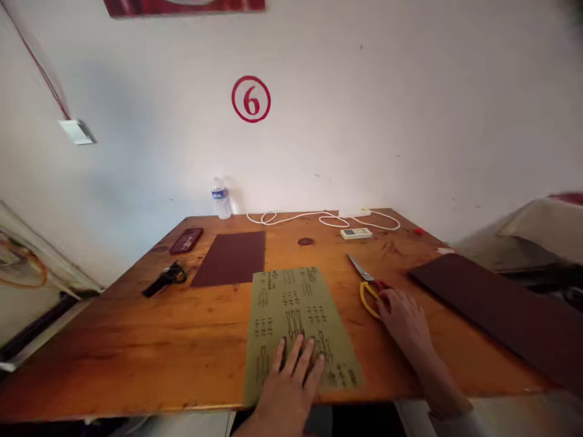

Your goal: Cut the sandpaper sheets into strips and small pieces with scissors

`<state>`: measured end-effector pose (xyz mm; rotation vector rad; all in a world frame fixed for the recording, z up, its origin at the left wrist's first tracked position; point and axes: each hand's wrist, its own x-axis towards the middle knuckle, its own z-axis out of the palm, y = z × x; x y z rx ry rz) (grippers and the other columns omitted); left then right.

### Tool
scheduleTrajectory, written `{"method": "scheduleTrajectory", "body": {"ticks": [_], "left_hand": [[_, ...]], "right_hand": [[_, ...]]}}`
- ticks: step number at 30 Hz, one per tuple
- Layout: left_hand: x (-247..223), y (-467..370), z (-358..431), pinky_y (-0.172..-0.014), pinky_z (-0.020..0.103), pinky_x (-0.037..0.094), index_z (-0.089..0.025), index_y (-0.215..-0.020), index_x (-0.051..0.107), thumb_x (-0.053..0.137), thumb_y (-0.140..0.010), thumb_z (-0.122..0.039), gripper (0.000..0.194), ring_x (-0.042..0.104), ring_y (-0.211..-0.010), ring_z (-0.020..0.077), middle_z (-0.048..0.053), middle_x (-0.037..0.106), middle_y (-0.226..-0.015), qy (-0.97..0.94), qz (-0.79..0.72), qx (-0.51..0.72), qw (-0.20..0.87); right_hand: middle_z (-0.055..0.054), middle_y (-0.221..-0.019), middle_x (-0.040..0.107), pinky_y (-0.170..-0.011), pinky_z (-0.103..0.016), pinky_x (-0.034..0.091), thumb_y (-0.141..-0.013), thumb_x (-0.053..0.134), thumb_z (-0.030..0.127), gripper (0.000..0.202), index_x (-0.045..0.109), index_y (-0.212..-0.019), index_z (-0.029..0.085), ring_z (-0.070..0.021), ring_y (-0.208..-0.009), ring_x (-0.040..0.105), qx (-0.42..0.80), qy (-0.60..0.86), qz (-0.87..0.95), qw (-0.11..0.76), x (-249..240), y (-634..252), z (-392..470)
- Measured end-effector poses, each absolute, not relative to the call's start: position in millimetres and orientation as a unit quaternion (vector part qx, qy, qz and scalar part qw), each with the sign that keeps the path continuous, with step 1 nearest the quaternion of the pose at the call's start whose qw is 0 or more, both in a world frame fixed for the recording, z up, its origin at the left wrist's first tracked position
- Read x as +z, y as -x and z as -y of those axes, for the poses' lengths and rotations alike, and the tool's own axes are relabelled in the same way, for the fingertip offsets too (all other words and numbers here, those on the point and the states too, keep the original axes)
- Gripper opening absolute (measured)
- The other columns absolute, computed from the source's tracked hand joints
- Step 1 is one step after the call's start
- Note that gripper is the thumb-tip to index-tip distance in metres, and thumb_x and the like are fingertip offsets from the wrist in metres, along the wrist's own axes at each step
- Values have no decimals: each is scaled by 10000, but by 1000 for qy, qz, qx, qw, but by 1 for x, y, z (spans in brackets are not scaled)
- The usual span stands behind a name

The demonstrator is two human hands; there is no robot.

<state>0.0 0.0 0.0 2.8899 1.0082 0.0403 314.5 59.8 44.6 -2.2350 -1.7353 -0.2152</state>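
Observation:
My left hand (289, 388) lies flat, fingers spread, on the near part of an olive sandpaper sheet (285, 303), its printed backing facing up. The sheet sits at the table's front edge. To its right, my right hand (405, 315) is closed at the handle of a pair of scissors (368, 285) with yellow and red grips. The blades point away toward the back wall. Part of the handle is hidden under my fingers. Behind the olive sheet, to the left, is a dark maroon sheet (233, 258).
On the wooden table (159, 340) are a black strapped item (166, 279), a dark red case (186, 240), a bottle (221, 200), a white cord (300, 216) and a small white device (356, 233). A long dark maroon piece (492, 303) lies at right. A wall (341, 121) stands behind.

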Motion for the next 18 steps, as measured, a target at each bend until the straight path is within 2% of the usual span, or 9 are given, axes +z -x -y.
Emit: {"method": "scheduleTrajectory", "body": {"ticks": [3,6,8,11,13,16,18], "left_hand": [[-5,-3,10,-1164,616,321,-253,-1590,227,550,-947,-314,723,308,-1487,355,109,335,-1610,-939,-340,57,-1],[-1,1,13,-1126,516,431,-266,-1508,426,519,-930,-153,596,498,-1381,308,64,560,-1477,-938,-321,127,-20],[6,5,13,-1084,461,488,-262,-1472,482,506,-915,-96,582,579,-1307,288,57,642,-1394,-932,-310,186,-16],[17,8,13,-1048,402,522,-291,-1488,469,470,-919,-67,611,620,-1262,262,71,678,-1345,-905,-298,299,53],[24,7,16,-1038,373,525,-325,-1444,532,486,-920,-86,578,641,-1235,253,72,693,-1323,-857,-313,385,143],[39,6,25,-1062,394,501,-315,-1179,750,587,-897,-181,353,665,-1189,290,87,738,-1236,-664,-410,549,299],[55,12,31,-1126,416,435,-252,-999,807,708,-813,-215,214,635,-1216,333,127,759,-1159,-475,-473,645,367]], "right_hand": [[-176,-1147,756,-868,-446,488,-961,578,175,166,688,-1076,130,-371,-1068,665,-74,780,603,150,44,-313,-62],[-157,-1121,762,-864,-448,487,-953,591,178,150,694,-1057,146,-366,-1068,664,-72,780,604,147,43,-313,-63],[-148,-1112,764,-862,-449,487,-948,599,179,140,697,-1046,152,-364,-1066,664,-70,780,604,146,42,-313,-64],[-148,-1118,765,-860,-444,489,-940,608,174,141,698,-1046,155,-359,-1060,669,-68,781,603,148,42,-313,-65],[-152,-1117,766,-857,-441,491,-938,613,180,142,698,-1048,155,-357,-1053,671,-70,781,602,150,42,-313,-65],[-163,-1119,765,-851,-443,491,-939,615,195,142,697,-1047,152,-356,-1038,675,-77,781,601,151,41,-313,-66],[-160,-1117,767,-851,-435,490,-936,621,196,135,698,-1038,153,-351,-1031,677,-83,781,601,152,41,-313,-66]]}}
